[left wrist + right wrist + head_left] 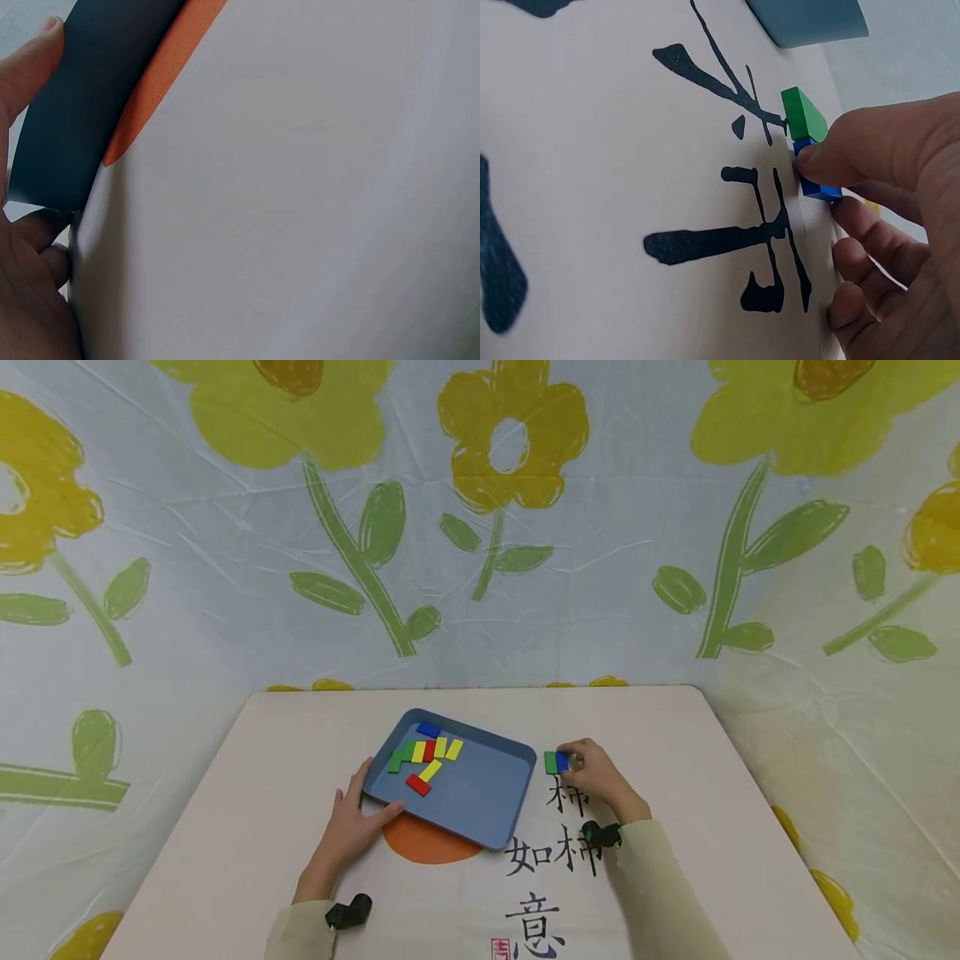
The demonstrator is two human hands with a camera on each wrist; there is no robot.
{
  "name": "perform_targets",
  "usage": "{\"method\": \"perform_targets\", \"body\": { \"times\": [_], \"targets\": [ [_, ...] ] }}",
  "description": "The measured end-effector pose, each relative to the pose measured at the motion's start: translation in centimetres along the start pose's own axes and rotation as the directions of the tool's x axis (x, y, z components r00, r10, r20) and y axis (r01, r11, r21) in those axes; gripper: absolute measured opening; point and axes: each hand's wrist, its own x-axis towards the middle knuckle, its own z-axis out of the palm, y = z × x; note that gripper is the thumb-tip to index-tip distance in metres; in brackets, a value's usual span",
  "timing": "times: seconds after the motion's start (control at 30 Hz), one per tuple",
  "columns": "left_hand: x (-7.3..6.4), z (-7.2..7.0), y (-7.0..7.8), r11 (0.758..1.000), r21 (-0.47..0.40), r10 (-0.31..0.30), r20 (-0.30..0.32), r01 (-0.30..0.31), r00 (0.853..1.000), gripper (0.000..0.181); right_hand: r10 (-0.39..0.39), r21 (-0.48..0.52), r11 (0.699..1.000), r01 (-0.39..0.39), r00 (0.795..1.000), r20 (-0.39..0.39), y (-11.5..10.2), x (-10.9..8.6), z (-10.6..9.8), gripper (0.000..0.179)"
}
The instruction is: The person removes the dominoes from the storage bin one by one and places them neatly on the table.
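At the tray's near left corner, my left hand (pixel 347 828) grips the blue-grey tray (pixel 480 789), thumb on the near wall and fingers along the left side. In the left wrist view the thumb (pixel 41 64) lies against the tray's dark outer wall (pixel 82 97). To the right of the tray, my right hand (pixel 603 777) pinches a small blue block (pixel 819 189) between thumb and fingers, low at the table surface. A green block (pixel 802 116) sits right beside it, end on to the thumb in the right wrist view.
Inside the tray lie several flat blocks: a blue one (pixel 428 729) at the back, a red one (pixel 417 785) nearer, plus green, yellow and red ones between. Black brush characters (pixel 534 927) and an orange shape (pixel 427 843) mark the white table. A flowered cloth (pixel 600 593) hangs behind.
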Motion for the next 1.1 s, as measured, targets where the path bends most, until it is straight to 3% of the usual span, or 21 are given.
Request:
{"method": "perform_targets", "body": {
  "times": [0.7, 1.1],
  "targets": [
    [0.1, 0.2, -0.2, 1.0, 0.001, -0.012, -0.004, 0.012, 1.0, 0.109, -0.002, -0.014, 1.0, 0.002, 1.0, 0.009, -0.1, -0.3, -0.2, 0.051],
    [0.2, 0.0, -0.2, 1.0, 0.004, -0.019, 0.009, 0.019, 1.0, 0.11, -0.009, -0.011, 1.0, 0.01, 1.0, 0.025, -1.9, 0.4, -1.2, 0.068]
  ]
}}
